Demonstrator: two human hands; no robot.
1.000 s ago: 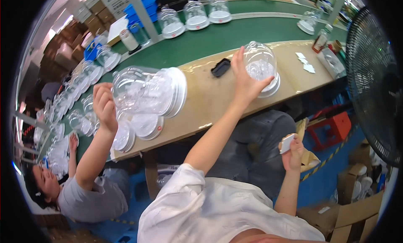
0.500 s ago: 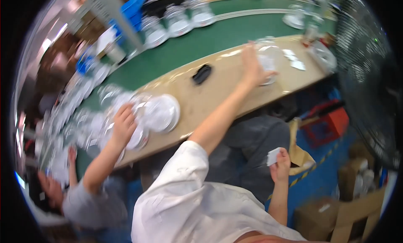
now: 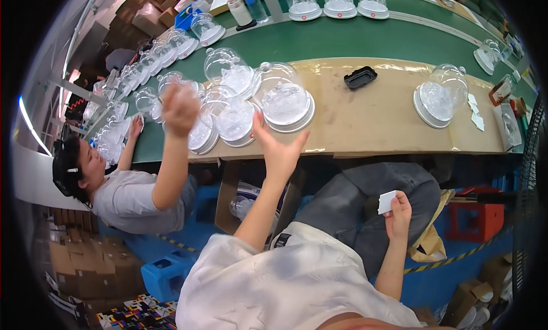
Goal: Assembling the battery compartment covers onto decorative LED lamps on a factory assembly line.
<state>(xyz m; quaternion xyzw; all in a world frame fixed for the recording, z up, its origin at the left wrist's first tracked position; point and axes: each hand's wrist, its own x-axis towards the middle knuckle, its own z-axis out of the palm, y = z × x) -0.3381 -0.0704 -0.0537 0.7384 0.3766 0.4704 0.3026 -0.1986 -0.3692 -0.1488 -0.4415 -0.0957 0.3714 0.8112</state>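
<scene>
My left hand (image 3: 278,152) is raised at the table's front edge with thumb and fingers spread, holding nothing. Just beyond it stands a clear dome (image 3: 281,93) with a knob on top, over a round white base. Whether my fingertips touch that base I cannot tell. Low over my lap, my right hand (image 3: 399,219) pinches a small white square piece (image 3: 387,202), like folded cloth or paper. A single dome (image 3: 440,96) on a white base stands apart toward the right, beside white slips (image 3: 476,112).
At left a co-worker's blurred hand (image 3: 180,108) is over clustered domes. A black tray (image 3: 360,77) lies on the cardboard sheet (image 3: 365,122). More domes (image 3: 339,3) line the green table's far side. A bottle (image 3: 503,89) and a fan guard (image 3: 528,199) are at right.
My view has turned left. My left hand has moved from the single dome on the right to the clustered domes on the left. The right hand still holds the white piece.
</scene>
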